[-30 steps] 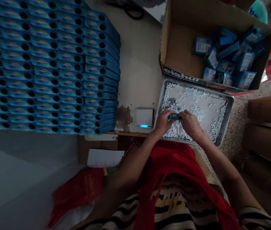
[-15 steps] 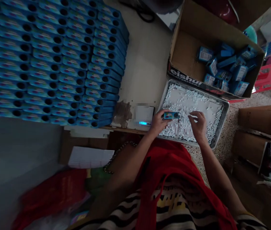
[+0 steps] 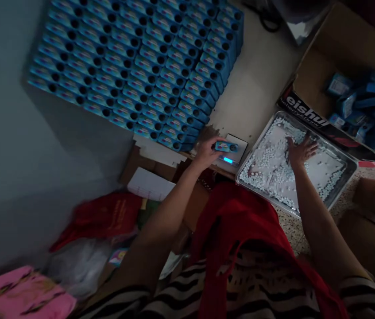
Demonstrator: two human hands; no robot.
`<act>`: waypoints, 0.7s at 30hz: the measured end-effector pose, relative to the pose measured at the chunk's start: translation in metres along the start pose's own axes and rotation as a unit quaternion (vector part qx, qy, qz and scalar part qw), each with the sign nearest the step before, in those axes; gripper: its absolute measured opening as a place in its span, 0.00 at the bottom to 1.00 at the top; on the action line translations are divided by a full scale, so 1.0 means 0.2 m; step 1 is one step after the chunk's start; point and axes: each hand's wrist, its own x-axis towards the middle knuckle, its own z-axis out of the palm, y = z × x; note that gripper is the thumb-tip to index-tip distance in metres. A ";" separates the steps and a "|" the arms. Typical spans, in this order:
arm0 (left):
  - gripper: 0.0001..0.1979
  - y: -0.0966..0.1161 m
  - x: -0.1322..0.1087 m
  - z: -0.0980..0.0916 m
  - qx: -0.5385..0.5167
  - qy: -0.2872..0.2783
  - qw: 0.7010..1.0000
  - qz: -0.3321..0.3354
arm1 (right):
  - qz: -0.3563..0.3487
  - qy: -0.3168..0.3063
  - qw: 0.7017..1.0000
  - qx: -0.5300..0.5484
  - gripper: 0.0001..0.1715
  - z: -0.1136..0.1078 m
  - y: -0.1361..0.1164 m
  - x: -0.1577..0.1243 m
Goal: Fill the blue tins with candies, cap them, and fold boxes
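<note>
My left hand (image 3: 206, 153) grips a small blue box (image 3: 226, 146) with a dark round hole at its right end. The box is over a small digital scale (image 3: 242, 141) with a lit blue display; whether it touches the plate I cannot tell. To the right, my right hand (image 3: 302, 153) lies with fingers spread over a metal tray (image 3: 316, 133). Many small pale-blue pellets (image 3: 267, 153) are scattered across the tray's white bottom, some beside the fingers. Nothing shows in the right hand.
Rows of stacked blue boxes (image 3: 134, 66) stand on the table at the upper left. A cardboard carton (image 3: 320, 48) behind the tray holds several loose blue boxes (image 3: 366, 106). Black scissors handles (image 3: 269, 21) lie at the back. More cardboard boxes (image 3: 366, 235) stand at the right.
My left hand has carried the blue box from above the tray leftward to the scale. My right hand has gone from pinched fingers to spread ones over the pellets. The view has turned left.
</note>
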 end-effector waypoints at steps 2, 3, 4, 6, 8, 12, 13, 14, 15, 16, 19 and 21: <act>0.23 -0.03 0.02 0.02 -0.011 -0.013 1.000 0.016 | -0.052 -0.002 0.999 0.000 0.44 0.02 -0.02 -0.05; 0.27 -0.04 0.01 0.02 -0.015 -0.008 1.000 0.026 | -0.082 -0.016 0.996 -0.001 0.37 0.02 -0.02 -0.08; 0.32 -0.05 0.00 0.02 -0.019 0.002 0.999 0.033 | -0.108 -0.038 0.993 -0.002 0.31 0.02 -0.02 -0.11; 0.40 -0.05 -0.05 -0.02 -0.027 0.035 0.999 0.032 | -0.130 -0.093 0.987 0.002 0.24 -0.01 -0.01 -0.14; 0.38 -0.06 -0.14 -0.07 -0.034 0.073 0.997 0.002 | -0.097 -0.152 0.982 0.059 0.18 -0.06 0.01 -0.16; 0.26 -0.07 -0.36 -0.16 -0.055 0.115 0.989 -0.077 | 0.038 -0.279 0.915 0.288 0.14 -0.22 0.07 -0.17; 0.25 -0.08 -0.41 -0.17 -0.063 0.124 0.986 -0.091 | 0.057 -0.310 0.888 0.335 0.16 -0.27 0.09 -0.20; 0.25 -0.08 -0.45 -0.17 -0.071 0.134 0.983 -0.103 | 0.070 -0.339 0.857 0.381 0.18 -0.31 0.11 -0.23; 0.25 -0.09 -0.47 -0.17 -0.080 0.145 0.979 -0.116 | 0.081 -0.364 0.822 0.431 0.20 -0.34 0.13 -0.27; 0.25 -0.09 -0.49 -0.17 -0.091 0.156 0.975 -0.127 | 0.099 -0.383 0.780 0.485 0.20 -0.37 0.14 -0.32; 0.26 -0.10 -0.49 -0.16 -0.118 0.175 0.967 -0.145 | 0.144 -0.410 0.688 0.581 0.19 -0.41 0.17 -0.50; 0.25 -0.11 -0.46 -0.17 -0.119 0.169 0.969 -0.138 | 0.163 -0.422 0.687 0.569 0.20 -0.42 0.17 -0.60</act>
